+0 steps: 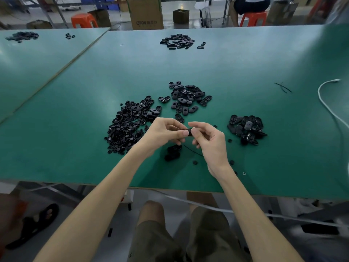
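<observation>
the thumb and the first finger of the left hand (166,132) pinch one end of a small black part (189,133). the thumb and first finger of the right hand (209,140) pinch the other end. the two thumbs come very near to each other on the part. the other fingers of both hands are loosely curled underneath, and i cannot see them holding anything. the part is in the air, a little below the centre of the frame, above the green table (75,129) and not touching it. its exact shape is hidden by the fingers. the palms face each other, the wrists are a little bent, and the bare forearms go down and outward to the lower corners of the frame.

just under the hands some black shells (172,152) lie on the table. left of the left hand is a heap of small round black pieces (124,129). above the hands is a heap of oval black shells (187,99), and to the right a smaller heap (245,128). a white cable (327,104) curves near the right edge.
</observation>
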The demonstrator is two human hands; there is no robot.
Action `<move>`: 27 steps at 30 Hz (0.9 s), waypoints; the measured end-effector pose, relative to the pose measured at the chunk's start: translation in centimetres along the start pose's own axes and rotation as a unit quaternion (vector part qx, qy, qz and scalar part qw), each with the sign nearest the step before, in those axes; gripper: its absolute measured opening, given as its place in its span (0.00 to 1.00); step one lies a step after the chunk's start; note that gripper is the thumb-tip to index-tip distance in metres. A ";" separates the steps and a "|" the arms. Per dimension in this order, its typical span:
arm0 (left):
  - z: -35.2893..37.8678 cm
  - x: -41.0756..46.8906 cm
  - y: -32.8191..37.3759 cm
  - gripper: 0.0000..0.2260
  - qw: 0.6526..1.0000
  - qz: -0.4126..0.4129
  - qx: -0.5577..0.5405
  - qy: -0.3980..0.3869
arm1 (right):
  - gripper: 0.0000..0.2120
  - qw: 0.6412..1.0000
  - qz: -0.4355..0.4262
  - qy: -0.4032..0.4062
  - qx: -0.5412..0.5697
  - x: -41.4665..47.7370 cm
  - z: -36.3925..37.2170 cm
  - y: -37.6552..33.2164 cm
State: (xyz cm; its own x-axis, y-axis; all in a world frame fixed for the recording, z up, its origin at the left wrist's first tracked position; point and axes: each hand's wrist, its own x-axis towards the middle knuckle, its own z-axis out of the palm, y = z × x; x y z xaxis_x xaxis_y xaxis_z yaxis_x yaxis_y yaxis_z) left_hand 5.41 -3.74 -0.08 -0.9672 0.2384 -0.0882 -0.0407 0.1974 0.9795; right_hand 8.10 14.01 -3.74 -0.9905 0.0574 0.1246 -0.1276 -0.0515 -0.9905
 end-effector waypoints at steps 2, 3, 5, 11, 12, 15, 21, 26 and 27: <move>-0.2 -0.1 -0.1 0.08 0.999 -0.019 -0.044 -0.022 | 0.07 1.000 -0.001 0.009 -0.002 0.1 -0.1 0.1; -0.3 -0.1 -0.1 0.08 0.997 -0.027 -0.061 -0.032 | 0.06 1.000 -0.001 0.010 -0.004 0.1 -0.1 0.2; -0.5 -0.1 -0.2 0.08 0.994 -0.045 -0.091 -0.048 | 0.06 1.000 0.000 0.012 -0.004 0.2 0.0 0.3; -1.0 0.0 -0.4 0.09 0.983 -0.083 -0.152 -0.065 | 0.05 1.000 0.000 0.019 0.000 0.3 0.0 0.4; -1.0 0.0 -0.5 0.09 0.981 -0.086 -0.161 -0.065 | 0.05 1.000 0.001 0.020 -0.001 0.3 0.0 0.4; -0.9 -0.1 -0.4 0.09 0.980 -0.089 -0.165 -0.065 | 0.05 1.000 0.002 0.017 -0.003 0.2 0.0 0.4; -0.2 -0.2 0.1 0.07 0.989 -0.070 -0.115 -0.054 | 0.05 1.000 0.000 0.008 -0.002 0.1 -0.1 0.2; 0.0 -0.2 0.3 0.09 0.993 -0.062 -0.095 -0.041 | 0.06 1.000 0.001 0.007 0.000 0.1 -0.1 0.1; 0.0 -0.3 0.4 0.10 0.993 -0.060 -0.092 -0.041 | 0.06 1.000 0.002 0.006 0.000 0.0 -0.1 0.1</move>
State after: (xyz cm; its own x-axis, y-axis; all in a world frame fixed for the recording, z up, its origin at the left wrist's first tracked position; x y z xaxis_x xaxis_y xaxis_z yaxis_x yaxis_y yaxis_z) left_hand 5.63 -3.74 0.30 -0.9294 0.3013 -0.2132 -0.2067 0.0537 0.9769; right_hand 8.06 14.14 -3.80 -0.9903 0.0691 0.1208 -0.1244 -0.0510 -0.9909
